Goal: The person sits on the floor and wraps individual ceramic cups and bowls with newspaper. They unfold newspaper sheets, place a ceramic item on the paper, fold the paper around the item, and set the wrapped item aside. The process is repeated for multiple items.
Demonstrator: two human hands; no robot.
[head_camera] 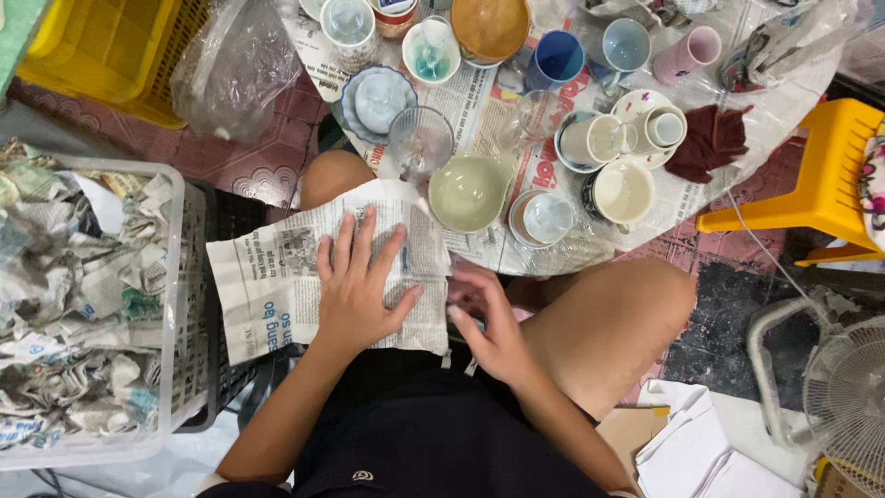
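Newsprint sheet (277,277) lies across the lap under the left hand (355,286), fingers spread wide and flat. Right hand (493,327), fingers loosely open, touches its edge at 3 o'clock. Green bowl (468,192) sits at 1 o'clock.

Upper left, a yellow plastic crate (101,46); right edge, a yellow plastic stool (816,175). Centre, a pale green ceramic bowl (468,192), a maroon cloth (708,140), and black-and-white printed newspaper (267,277).

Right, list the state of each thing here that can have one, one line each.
left hand: open, pressed flat on the newspaper sheet
right hand: fingers spread at the sheet's right edge, holding nothing
newspaper sheet: unfolded, lying flat across the lap
pale green bowl: upright, empty
clear plastic bin: full of crumpled newspaper
yellow crate: empty as far as visible
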